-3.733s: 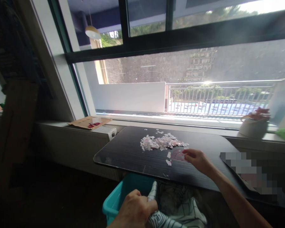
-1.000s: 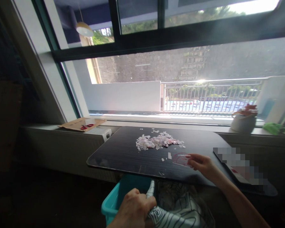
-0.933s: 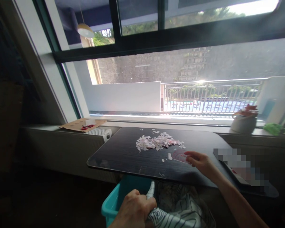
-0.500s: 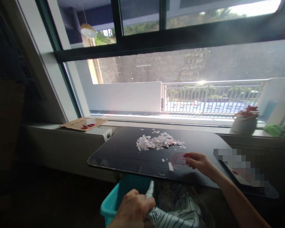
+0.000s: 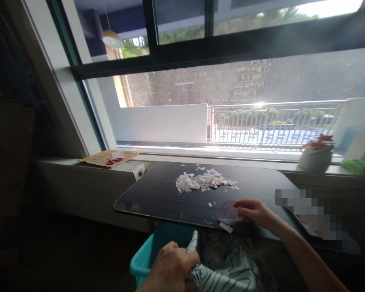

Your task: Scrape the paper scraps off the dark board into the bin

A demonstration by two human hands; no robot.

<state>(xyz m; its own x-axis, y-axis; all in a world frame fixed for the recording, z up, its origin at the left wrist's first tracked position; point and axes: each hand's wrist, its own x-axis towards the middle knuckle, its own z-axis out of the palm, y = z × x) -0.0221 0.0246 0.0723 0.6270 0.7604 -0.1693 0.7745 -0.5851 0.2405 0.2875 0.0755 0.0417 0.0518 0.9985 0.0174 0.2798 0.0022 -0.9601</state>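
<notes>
My left hand (image 5: 174, 259) is closed on the rim of a white cloth bag (image 5: 228, 280) with black lines, held below the table's front edge. Inside the bag, greyish scraps show dimly. Above the tabletop, my right hand (image 5: 251, 211) pinches a clear protractor (image 5: 226, 211) with red markings, its flat face near the table surface. Close to the protractor, a white paper strip (image 5: 226, 227) lies at the table's front edge. A pile of torn paper scraps (image 5: 200, 181) sits farther back, with a few loose bits (image 5: 210, 204) in front.
The dark table (image 5: 152, 194) stands against the window sill. Under it at left is a turquoise bin (image 5: 140, 257). Red-handled scissors (image 5: 114, 161) rest on brown paper (image 5: 94, 158) on the sill. A white pot (image 5: 314, 158) stands at right, and a blurred-out object lies on the table's right.
My right hand has drawn the protractor slightly toward me. The paper strip has slid and turned, from the tabletop to the front edge. My left hand stays on the bag.
</notes>
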